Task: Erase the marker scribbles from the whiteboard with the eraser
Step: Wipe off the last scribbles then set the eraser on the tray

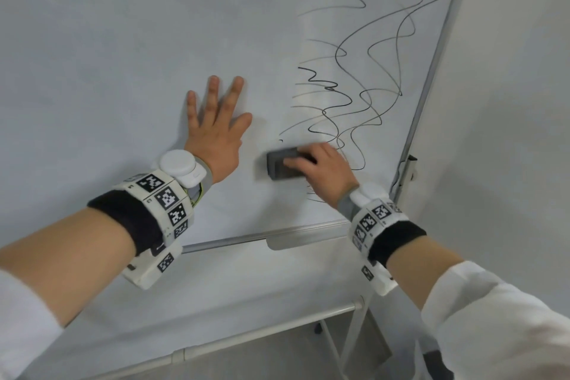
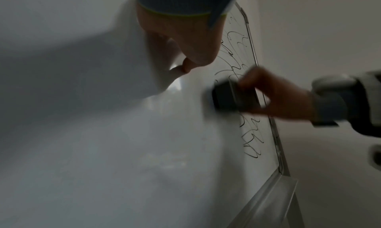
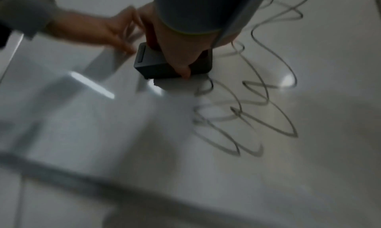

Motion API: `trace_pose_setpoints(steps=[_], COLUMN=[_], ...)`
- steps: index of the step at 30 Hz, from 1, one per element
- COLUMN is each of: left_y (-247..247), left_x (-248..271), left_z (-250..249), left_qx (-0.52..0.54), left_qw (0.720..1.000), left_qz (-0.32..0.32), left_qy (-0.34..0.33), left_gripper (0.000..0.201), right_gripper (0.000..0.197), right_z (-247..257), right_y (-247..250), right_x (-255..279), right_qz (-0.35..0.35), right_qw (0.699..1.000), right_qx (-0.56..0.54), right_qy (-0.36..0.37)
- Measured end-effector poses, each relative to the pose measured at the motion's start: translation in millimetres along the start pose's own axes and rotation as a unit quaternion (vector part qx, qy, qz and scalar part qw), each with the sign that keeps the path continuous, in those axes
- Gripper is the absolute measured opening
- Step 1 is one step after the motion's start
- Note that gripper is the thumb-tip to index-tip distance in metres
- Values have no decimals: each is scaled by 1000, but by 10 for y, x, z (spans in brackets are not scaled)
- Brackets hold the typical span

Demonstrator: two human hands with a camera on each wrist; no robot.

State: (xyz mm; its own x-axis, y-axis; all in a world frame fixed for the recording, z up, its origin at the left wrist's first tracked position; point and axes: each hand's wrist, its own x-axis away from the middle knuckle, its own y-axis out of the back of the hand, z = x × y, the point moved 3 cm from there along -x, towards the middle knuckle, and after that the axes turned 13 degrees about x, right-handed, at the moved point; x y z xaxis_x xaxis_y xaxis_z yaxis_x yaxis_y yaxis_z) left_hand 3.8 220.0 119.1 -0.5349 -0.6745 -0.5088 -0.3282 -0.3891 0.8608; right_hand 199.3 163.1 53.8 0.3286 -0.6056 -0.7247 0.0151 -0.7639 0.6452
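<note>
Eraser (image 1: 282, 167) pressed on whiteboard (image 1: 123, 40), my right hand (image 1: 324, 170) clamped round it beside unreadable scribbles (image 1: 354, 86); left hand (image 1: 216, 133) flat, fingers spread.

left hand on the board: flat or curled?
Flat. The left hand lies spread on the whiteboard, fingers straight and apart, holding nothing.

Pale wall (image 1: 509, 102) right of board. Metal stand legs (image 1: 336, 345) and horizontal crossbar (image 1: 246, 336) below. Grey marker tray (image 1: 296, 241) along bottom frame. Small bracket (image 1: 408, 170) at right frame.
</note>
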Motion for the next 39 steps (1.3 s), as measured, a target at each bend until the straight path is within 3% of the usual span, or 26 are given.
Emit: trace_pose_setpoints(steps=[5, 8, 10, 14, 20, 23, 26, 28, 32, 34, 37, 39], left_y=[-11, 6, 57, 161, 253, 277, 299, 328, 413, 455, 462, 473], left_x=[-57, -78, -113, -209, -268, -305, -327, -362, -531, -626, -700, -707], left_z=[-52, -46, -34, -12, -39, -38, -50, -81, -199, -269, -308, -305], left_qx=[1, -6, -21, -24, -19, -26, -20, -7, -18, -17, 0, 9], left_qw=[1000, 1000, 1000, 1000, 1000, 999, 1000, 1000, 998, 998, 998, 997], left_qz=[-9, -9, -9, 0, 13, 19, 17, -1, -48, -51, -59, -70], left_qy=[12, 2, -8, -2, 2, 5, 6, 3, -34, -41, -35, -34], left_gripper=[29, 29, 33, 62, 110, 116, 111, 97, 57, 47, 43, 47], right_gripper=[65, 70, 73, 67, 64, 70, 79, 79, 67, 62, 62, 66], right_z=[-189, -135, -75, -68, -457, -370, -277, -335, -615, -714, -651, -554], right_y=[321, 228, 103, 95, 488, 382, 238, 296, 662, 788, 738, 618], right_x=[-546, -438, -260, -200, -605, -478, -297, -353, -772, -941, -910, -784], right_qz=[-100, -102, -68, -30, -120, -103, -48, -44, -100, -119, -122, -105], right_qw=[991, 992, 997, 999, 982, 989, 998, 998, 989, 983, 983, 990], right_qx=[-29, -24, -15, -2, -10, 3, 24, 36, 11, 11, 23, 37], right_qy=[-85, -76, -33, 17, -147, -105, -12, 5, -111, -141, -135, -90])
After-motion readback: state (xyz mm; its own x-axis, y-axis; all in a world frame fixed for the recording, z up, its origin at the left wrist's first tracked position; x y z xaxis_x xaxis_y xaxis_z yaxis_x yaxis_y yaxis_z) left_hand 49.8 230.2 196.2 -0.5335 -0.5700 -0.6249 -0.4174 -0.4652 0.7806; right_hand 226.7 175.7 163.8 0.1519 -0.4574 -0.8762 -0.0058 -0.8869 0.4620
